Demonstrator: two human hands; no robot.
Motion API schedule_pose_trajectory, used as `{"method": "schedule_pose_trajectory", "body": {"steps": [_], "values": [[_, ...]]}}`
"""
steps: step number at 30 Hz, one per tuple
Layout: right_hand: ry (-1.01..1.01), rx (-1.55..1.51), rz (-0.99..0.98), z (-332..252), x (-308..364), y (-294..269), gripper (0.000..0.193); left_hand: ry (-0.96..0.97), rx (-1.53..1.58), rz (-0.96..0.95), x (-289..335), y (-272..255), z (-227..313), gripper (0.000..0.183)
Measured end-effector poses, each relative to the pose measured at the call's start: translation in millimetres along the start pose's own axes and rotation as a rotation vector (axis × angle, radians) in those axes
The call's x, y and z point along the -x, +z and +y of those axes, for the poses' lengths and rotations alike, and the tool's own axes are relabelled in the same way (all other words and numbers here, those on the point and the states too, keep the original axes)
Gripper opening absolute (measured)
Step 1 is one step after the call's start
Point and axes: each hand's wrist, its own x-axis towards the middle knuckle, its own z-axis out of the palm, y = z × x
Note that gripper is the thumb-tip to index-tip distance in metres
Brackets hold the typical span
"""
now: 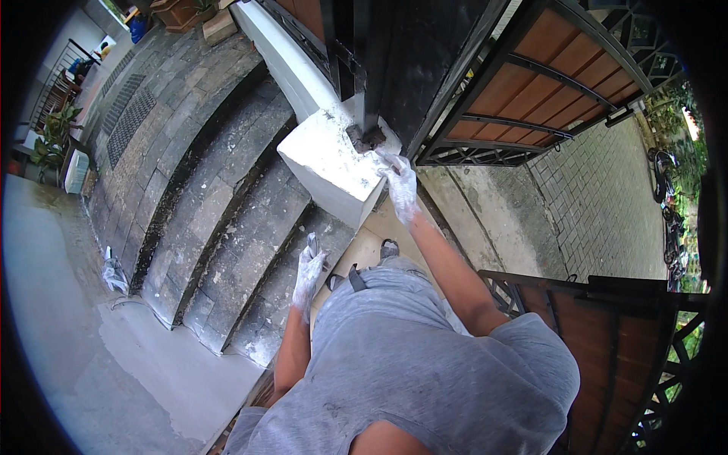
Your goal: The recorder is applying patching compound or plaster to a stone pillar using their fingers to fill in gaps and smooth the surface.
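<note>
My right hand [402, 186], in a thin whitish glove, reaches to the corner of a white masonry block [326, 152]. Its fingers are drawn together beside a rough dark hole [367, 139] in the block's top, at the foot of a black metal post [369, 68]. Whatever those fingertips hold, if anything, is too small to make out. Lower down and to the left, my left hand [306, 274] wears a similar glove smeared with white. It is closed around a small greyish thing [312, 243] that sticks up past the fingers; its kind is unclear.
Curved stone steps [220, 205] descend on the left, white-spattered near their lower ends. A crumpled, pale plastic-looking item [114, 271] lies beside them. A wood-and-black-metal gate panel [531, 76] stands at the upper right, with another gate panel [607, 341] at the lower right. Paving [599, 197] lies between.
</note>
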Motion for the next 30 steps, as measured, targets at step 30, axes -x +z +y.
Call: {"method": "schedule_pose_trajectory", "body": {"steps": [30], "values": [[0.555,-0.841,-0.401,-62.7,70.9,56.1,0.021,-0.068,0.308,0.159,44.0,-40.6,-31.1,0.011]]}}
